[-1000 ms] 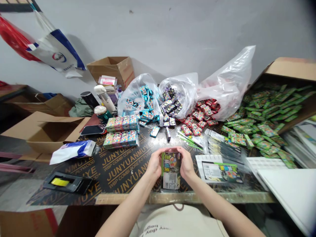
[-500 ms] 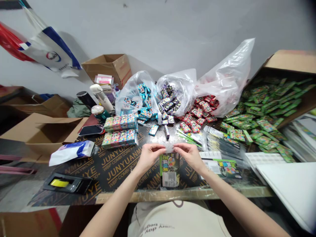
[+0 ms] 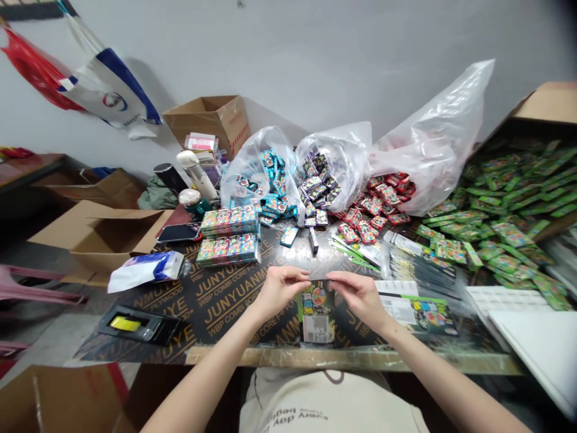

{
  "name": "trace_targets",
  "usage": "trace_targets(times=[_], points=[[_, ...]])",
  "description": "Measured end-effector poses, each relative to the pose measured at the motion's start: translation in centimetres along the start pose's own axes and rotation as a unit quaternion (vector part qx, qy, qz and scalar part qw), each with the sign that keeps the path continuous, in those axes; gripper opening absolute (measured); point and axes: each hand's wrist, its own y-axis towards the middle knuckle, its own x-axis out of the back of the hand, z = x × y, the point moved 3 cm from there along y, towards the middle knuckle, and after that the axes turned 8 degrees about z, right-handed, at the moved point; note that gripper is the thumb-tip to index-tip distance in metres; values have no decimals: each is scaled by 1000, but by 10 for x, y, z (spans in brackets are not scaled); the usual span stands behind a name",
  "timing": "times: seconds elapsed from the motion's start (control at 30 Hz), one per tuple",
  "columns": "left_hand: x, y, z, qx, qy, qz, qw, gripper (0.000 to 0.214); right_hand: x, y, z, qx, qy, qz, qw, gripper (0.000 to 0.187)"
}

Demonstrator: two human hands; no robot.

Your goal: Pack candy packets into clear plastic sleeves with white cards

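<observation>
Black-and-green packet (image 3: 317, 313): located at lower center of the frame, at the front edge of the counter (image 3: 225, 300), printed face up. My left hand (image 3: 283, 293) is at its upper left corner, thumb and fingertips together, clamped on the edge. My right hand (image 3: 358, 299) is at the upper right corner, with the fingers likewise pinched on the edge. A narrow gap separates my two hands. I cannot tell whether the packet lies fully flat.

Surrounding items: a second packet (image 3: 433, 316) lies to the right of my right hand. Beyond my hands, at center, one blue box (image 3: 289, 236) and one purple box (image 3: 313, 242) are set apart from the piles. Behind them, clear bags (image 3: 354, 147) carry blue, purple and red boxes (image 3: 363, 225), the red ones spilling forward. Green boxes (image 3: 518, 234) fill the right side of the frame, spreading from a carton (image 3: 547, 102). Wrapped multipacks (image 3: 228, 249) sit at left center, beside a phone (image 3: 179, 233).
</observation>
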Motion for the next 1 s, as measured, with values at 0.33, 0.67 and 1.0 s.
trace_targets(times=[0.33,0.67,1.0], points=[[69,-47,74,80,-16,-346,935,19,-60,147,-59,17,-218,86,972,73],[63,-69,85,82,155,-294,940,30,-80,163,-69,46,-319,134,937,26],[-16,-3,73,190,-288,-32,938,35,-39,50,-10,82,-149,138,976,68]])
